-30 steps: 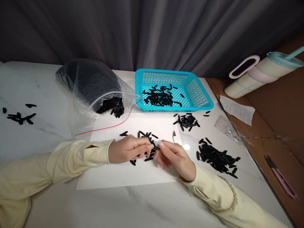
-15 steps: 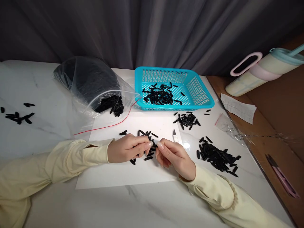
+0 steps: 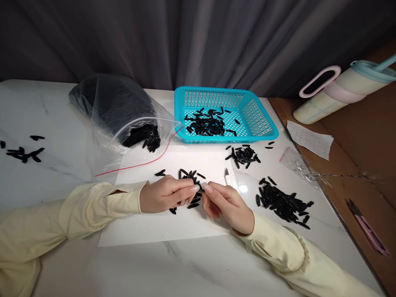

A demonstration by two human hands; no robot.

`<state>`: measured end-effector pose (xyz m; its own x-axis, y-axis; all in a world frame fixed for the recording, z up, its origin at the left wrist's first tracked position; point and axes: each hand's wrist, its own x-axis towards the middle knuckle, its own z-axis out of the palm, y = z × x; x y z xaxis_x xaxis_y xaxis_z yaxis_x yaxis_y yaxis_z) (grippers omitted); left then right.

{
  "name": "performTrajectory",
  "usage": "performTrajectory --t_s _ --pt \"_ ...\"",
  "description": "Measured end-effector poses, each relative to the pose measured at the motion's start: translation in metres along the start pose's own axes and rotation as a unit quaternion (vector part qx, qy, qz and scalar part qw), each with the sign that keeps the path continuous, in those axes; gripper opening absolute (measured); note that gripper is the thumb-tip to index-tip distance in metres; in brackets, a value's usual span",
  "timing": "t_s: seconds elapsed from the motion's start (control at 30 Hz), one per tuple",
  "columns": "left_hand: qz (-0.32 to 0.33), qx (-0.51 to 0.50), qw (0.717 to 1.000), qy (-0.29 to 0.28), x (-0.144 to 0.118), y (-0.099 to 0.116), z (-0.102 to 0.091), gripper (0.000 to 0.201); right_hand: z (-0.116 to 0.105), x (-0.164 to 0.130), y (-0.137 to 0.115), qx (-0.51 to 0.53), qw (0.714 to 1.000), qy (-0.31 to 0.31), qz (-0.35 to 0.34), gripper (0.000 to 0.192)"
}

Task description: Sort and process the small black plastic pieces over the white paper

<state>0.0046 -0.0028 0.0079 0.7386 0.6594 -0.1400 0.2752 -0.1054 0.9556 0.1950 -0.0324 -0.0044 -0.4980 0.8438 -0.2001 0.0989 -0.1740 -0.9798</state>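
Observation:
Over a sheet of white paper [image 3: 139, 227], my left hand [image 3: 168, 194] and my right hand [image 3: 230, 204] meet fingertip to fingertip. Both are closed in a pinch on one small, slim black piece [image 3: 201, 188], mostly hidden by the thumbs. Beneath and behind the fingers lies a loose heap of similar black pieces [image 3: 194, 203], partly covered by my hands. A small white-handled blade [image 3: 228, 177] rests at the paper's right side, just beyond my right hand.
A blue plastic basket [image 3: 229, 139] holds many black pieces. Left of it lies an open clear bag [image 3: 116, 99] full of them. Further heaps sit right [image 3: 283, 202], behind [image 3: 245, 155] and far left [image 3: 24, 154]. Pink-handled snips [image 3: 369, 233] and a tumbler [image 3: 343, 93] are at right.
My fingertips have drawn very slightly closer together around the black piece. The heaps and the basket are unchanged apart from a tiny shift of the view.

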Motion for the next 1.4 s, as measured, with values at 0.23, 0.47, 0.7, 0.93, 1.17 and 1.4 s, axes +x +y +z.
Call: performTrajectory --t_s 0.23,0.47,0.7,0.93,1.17,1.4 --pt "0.019 0.025 0.999 -0.01 0.001 -0.004 -0.001 0.034 0.0 0.0 0.0 -0.015 1.0 -0.003 -0.005 0.044" --pt "0.019 0.022 1.0 -0.008 0.003 -0.005 -0.002 0.036 0.0 0.001 0.0 -0.019 1.0 -0.008 -0.011 0.047" --pt "-0.014 -0.028 0.999 -0.006 0.002 -0.004 -0.001 0.041 0.0 0.001 -0.002 -0.025 0.999 -0.021 -0.012 0.047" --pt "-0.028 -0.031 0.999 0.008 0.001 -0.002 -0.001 0.044 0.0 0.0 0.0 -0.025 0.999 -0.036 -0.01 0.043" --pt "-0.024 -0.025 0.999 0.026 0.002 -0.006 0.0 0.045 -0.013 -0.001 -0.018 -0.248 0.967 0.018 -0.06 0.041" --pt "-0.022 -0.025 0.999 0.022 0.002 -0.009 -0.002 0.049 -0.034 -0.02 -0.022 -0.723 0.681 0.11 0.015 0.021"
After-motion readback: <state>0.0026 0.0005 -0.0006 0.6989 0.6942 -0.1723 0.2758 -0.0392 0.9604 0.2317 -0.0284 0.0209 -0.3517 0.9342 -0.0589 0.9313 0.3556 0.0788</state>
